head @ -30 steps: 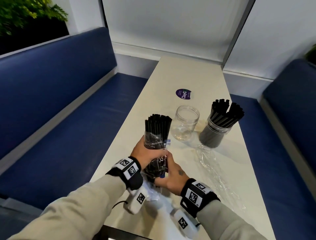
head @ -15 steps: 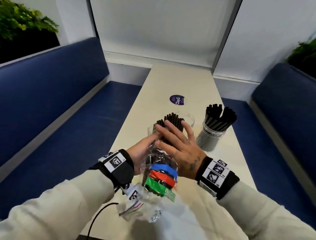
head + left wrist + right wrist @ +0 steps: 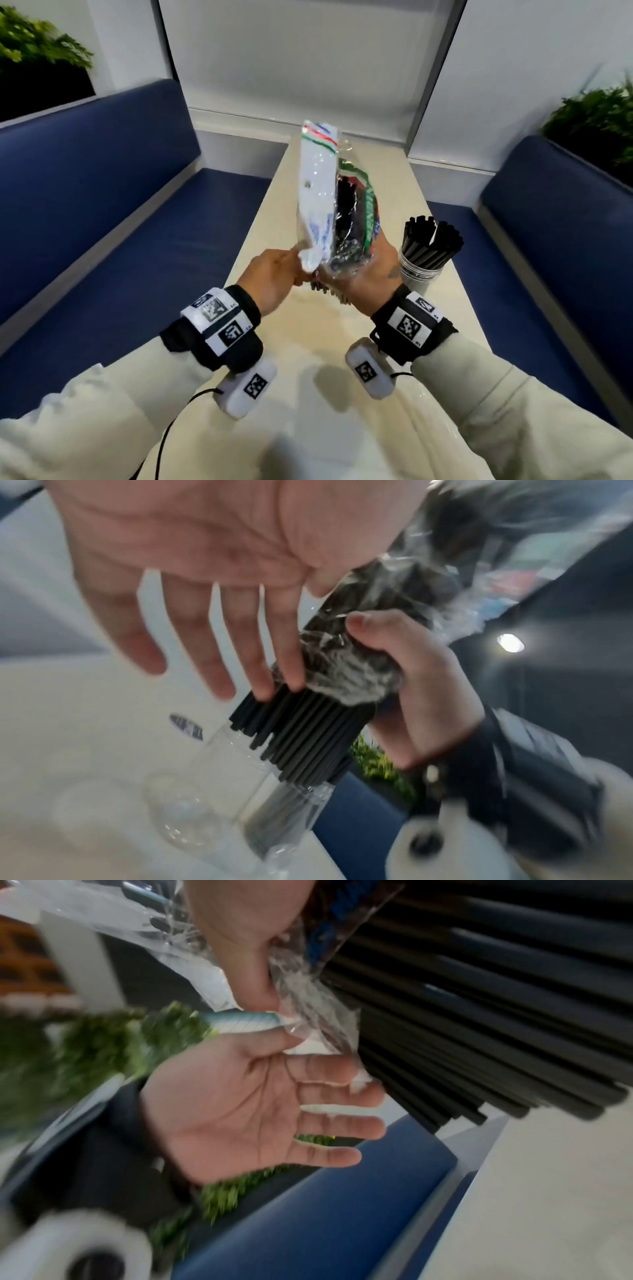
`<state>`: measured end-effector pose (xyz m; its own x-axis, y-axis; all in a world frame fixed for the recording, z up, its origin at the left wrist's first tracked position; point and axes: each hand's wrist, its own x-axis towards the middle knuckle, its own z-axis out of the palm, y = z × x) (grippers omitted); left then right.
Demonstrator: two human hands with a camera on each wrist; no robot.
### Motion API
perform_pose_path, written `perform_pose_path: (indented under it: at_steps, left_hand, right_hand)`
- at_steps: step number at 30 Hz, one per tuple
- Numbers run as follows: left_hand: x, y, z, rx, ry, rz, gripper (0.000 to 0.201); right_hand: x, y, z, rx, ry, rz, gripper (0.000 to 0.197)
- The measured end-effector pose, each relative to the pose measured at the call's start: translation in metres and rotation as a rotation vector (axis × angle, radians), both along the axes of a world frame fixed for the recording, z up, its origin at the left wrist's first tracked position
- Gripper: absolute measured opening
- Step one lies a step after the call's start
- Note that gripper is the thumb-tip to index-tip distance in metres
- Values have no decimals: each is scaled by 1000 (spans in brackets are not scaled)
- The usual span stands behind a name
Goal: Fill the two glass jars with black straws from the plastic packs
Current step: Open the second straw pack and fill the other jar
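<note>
a plastic pack (image 3: 334, 219) of black straws (image 3: 301, 731) is held upside down above a cream table (image 3: 308, 346) between two blue benches, its printed end raised and its open end pointed down. the pack is gripped around its lower part by the right hand (image 3: 371, 274), whose fingers are curled around the crinkled film in the left wrist view. the left hand (image 3: 274, 281) is seen with a corner of the film pinched between thumb and forefinger, the other fingers spread straight beside the bundle. the straw ends are shown protruding from the pack, directly over the mouth of a clear empty jar (image 3: 240, 799) standing on the table. a second jar (image 3: 419, 272), already packed with black straws, is seen just right of the right hand. green plants (image 3: 596, 116) are visible behind the benches.
</note>
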<state>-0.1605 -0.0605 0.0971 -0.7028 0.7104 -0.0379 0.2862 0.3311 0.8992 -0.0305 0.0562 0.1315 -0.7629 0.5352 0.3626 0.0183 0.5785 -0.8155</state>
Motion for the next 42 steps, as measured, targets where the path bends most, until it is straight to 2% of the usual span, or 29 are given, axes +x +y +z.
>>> perform_pose_path:
  at_steps: [2,4,6,9,13,19,24,27,31,38,42]
  left_hand:
    - [15,-9,18,84,16,-22,22]
    - [30,-13,29,170,57,-106,56]
    - [35,-6,27,152,126,-189,87]
    - [42,12,36,166,168,-234,108]
    - [38,46,50,106,268,-246,99]
    - [7,91,85,107,400,-373,97]
    - [-30,131,96,38,362,-452,82]
    - [-44,150,84,8,333,-423,86]
    - [-55,170,53,13,252,-411,88]
    - [-61,180,15,6,120,-430,93]
    - [-58,177,-3,-72,134,-435,101]
  right_hand:
    - [-6,2,3,-117,97,-53,64]
    - [-11,7,5,-172,184,-69,63]
    - [-13,9,9,-242,226,-79,60]
    - [-21,16,13,-278,251,-145,62]
    - [-30,35,26,-305,282,-200,75]
    - [-35,80,53,-280,355,-243,74]
    - [-56,117,46,-316,401,-276,71]
    - [-74,133,30,-305,371,-298,75]
    - [-86,148,3,-318,344,-327,70]
    - [-95,158,-36,-347,300,-331,71]
    - [-91,155,-59,-401,268,-314,71]
